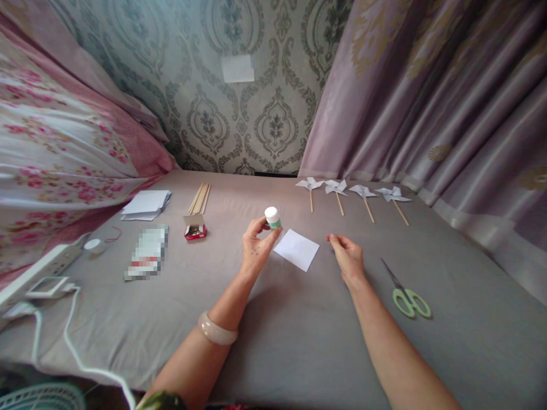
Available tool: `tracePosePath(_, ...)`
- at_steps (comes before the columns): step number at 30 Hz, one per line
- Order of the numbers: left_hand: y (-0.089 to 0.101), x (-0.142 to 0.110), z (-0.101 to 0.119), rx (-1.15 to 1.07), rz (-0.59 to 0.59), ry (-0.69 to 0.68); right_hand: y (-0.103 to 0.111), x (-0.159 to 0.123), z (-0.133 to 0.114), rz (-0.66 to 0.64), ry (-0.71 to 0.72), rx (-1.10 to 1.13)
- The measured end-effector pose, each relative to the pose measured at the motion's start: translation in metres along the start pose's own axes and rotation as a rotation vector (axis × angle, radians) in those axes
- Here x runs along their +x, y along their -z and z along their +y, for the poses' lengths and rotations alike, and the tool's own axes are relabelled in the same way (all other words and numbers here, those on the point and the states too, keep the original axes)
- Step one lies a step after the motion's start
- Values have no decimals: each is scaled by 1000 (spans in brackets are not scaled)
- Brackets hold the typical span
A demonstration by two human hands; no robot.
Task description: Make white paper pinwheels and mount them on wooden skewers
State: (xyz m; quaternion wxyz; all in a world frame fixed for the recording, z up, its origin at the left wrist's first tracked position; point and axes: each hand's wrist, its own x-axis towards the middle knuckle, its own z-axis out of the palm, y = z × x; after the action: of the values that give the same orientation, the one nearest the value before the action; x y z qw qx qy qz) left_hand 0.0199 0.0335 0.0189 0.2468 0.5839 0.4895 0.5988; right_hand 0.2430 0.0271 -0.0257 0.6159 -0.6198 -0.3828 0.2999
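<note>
My left hand [257,245] is closed around a small bottle [272,216] with a white cap and a green label, held upright above the table. Just right of the bottle, a white square of paper [299,250] lies flat on the grey cloth. My right hand [348,256] is beyond the paper's right edge, its thumb and fingers pinched together. A tiny reddish spot shows at the fingertips, too small to name. Scissors [405,296] with green handles lie to the right of that hand, blades pointing away from me.
Several paper pinwheels [336,188] on sticks lie at the back right. On the left are a paper stack [145,204], wooden sticks [200,198], a small red box [195,230], a blurred packet [147,253], a white lid [94,246] and a power strip [51,265] with cables.
</note>
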Motion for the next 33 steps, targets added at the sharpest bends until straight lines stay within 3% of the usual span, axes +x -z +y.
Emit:
tracePosePath(11,17,13,-14,34,72,51,7,10,30,-12,96,-196)
tracePosePath(22,23,17,-22,236,64,71,7,7,25,-18,73,-210)
tracePosePath(33,78,43,-49,412,301,217,9,8,32,-86,126,-276)
